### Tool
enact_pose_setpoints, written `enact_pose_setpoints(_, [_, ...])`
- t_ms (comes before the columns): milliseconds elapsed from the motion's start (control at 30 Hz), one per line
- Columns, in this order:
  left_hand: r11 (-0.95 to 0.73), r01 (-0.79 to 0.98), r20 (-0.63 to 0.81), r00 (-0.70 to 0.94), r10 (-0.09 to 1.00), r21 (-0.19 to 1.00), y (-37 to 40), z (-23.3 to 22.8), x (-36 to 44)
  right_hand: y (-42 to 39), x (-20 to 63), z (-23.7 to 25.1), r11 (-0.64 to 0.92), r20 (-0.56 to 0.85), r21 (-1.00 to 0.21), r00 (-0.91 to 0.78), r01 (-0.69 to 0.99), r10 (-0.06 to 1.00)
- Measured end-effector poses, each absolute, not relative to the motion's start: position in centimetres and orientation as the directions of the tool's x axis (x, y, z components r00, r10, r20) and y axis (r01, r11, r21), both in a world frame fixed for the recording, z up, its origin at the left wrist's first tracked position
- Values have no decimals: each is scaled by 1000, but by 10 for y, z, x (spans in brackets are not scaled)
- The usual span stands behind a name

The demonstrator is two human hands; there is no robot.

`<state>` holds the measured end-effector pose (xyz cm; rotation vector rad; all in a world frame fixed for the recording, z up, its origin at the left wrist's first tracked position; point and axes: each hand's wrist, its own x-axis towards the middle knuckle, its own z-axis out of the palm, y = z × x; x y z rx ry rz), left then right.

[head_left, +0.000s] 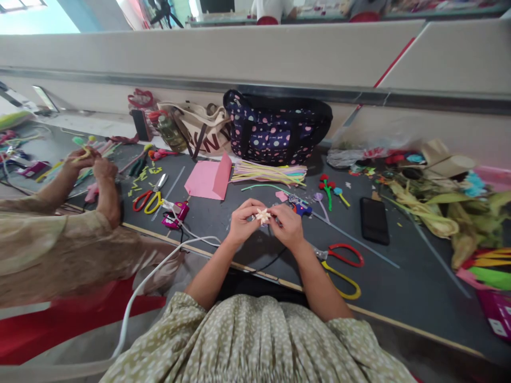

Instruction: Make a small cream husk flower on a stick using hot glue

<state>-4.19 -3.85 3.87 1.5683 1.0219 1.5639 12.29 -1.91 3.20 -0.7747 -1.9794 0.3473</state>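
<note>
Holding a small cream flower between both hands, you keep it just left of the phone, above the table edge. Your left hand and right hand are curled, fingertips pinching it. It looks light, soft and easy to crush; grip the base, not the petals.

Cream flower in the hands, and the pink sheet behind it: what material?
Cream flower, pinched between left hand and right hand: matte, stiff pointed petals, probably dried husk or paper; too small to settle. Pink sheet: matte paper or card, holding a sharp crease.
</note>
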Motion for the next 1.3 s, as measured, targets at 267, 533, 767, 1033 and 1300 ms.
enact_pose_setpoints(267, [-71,-197,43,-140,989,978,-38,38,-27,-31,130,39,555,510,-750,-219,360,832])
enact_pose_setpoints(533, [4,-145,-24,-137,990,989,-44,43,-21,-32,140,63,651,630,-655,-200,384,751])
enact_pose_setpoints(767, [-134,-35,126,-176,976,990,-51,47,-17,-35,136,64,680,654,-608,-229,410,722])
enact_pose_setpoints(1033, [-257,27,258,-157,953,966,-57,47,-15,-37,140,64,703,680,-573,-236,421,695])
enact_pose_setpoints(1300, [-240,-55,225,-198,954,969,-59,40,-13,-41,141,53,537,555,-796,-18,281,832])
